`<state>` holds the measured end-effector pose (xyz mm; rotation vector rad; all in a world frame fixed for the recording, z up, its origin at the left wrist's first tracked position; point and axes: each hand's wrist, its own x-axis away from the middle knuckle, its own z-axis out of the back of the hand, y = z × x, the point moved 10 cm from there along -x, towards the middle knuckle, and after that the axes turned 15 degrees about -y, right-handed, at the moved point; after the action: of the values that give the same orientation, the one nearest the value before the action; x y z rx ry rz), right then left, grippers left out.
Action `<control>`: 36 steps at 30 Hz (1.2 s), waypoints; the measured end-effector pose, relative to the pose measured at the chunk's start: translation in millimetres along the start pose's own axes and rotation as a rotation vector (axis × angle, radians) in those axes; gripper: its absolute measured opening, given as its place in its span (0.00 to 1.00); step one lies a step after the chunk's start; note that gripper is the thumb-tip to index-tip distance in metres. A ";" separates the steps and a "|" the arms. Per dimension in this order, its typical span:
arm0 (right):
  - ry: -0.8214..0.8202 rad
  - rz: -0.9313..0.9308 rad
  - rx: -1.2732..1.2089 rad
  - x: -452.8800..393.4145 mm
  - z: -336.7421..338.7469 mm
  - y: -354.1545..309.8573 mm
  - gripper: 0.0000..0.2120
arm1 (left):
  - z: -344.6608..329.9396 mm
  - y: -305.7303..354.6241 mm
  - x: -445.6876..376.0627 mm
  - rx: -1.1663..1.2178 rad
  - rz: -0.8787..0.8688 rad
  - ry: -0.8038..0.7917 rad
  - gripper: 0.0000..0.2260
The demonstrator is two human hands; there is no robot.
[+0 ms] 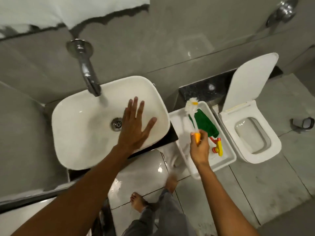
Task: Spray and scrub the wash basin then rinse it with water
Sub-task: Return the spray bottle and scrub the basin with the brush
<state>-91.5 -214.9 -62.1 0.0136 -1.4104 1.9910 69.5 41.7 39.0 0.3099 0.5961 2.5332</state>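
A white wash basin [76, 116] sits on a dark counter, with a metal drain [116, 123] in its middle. A chrome tap [88, 75] juts from the wall and water runs from its spout into the basin. My left hand [136, 126] is spread flat, fingers apart, inside the basin just right of the drain. My right hand [199, 145] grips the orange handle of a white scrub brush [191, 108], bristles pointing up, over a white tray [179, 123] to the basin's right. In the tray lie a green cloth [205, 122] and a yellow-and-red spray nozzle [218, 147].
A white toilet [255, 133] with its lid raised stands right of the tray. The grey tiled floor is wet and glossy below the basin. My bare feet [138, 201] are on the floor. A dark small object [303, 123] lies at far right.
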 end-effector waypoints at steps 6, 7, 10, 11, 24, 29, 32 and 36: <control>0.002 0.191 -0.058 50.0 -20.6 -93.7 0.19 | 58.5 -150.0 102.8 -0.074 0.292 0.084 0.36; -0.028 0.224 -0.062 59.3 -30.5 -109.9 0.19 | 60.6 -170.1 119.9 -0.076 0.344 0.087 0.37; -0.155 0.308 0.024 82.5 -69.9 -151.9 0.18 | 57.9 -214.4 155.3 -0.029 0.449 0.076 0.41; -0.199 0.316 0.081 87.8 -83.7 -160.7 0.18 | 55.5 -222.0 160.8 -0.011 0.463 0.064 0.42; -0.493 -0.126 0.917 82.1 -157.3 -156.2 0.14 | 57.3 -254.3 148.0 0.139 0.507 0.063 0.46; -0.789 -0.005 0.838 135.9 -220.1 -162.9 0.15 | 55.1 -259.0 144.8 0.195 0.476 0.131 0.42; -0.870 0.031 0.789 154.0 -272.8 -166.3 0.16 | 53.8 -261.9 143.4 0.219 0.475 0.136 0.38; -0.741 0.044 0.808 117.1 -305.5 -187.8 0.23 | 52.7 -262.3 144.3 0.196 0.476 0.153 0.32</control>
<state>30.6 134.1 12.7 1.1785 -0.8651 2.5895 78.3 339.1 -23.4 0.3646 0.9264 2.9774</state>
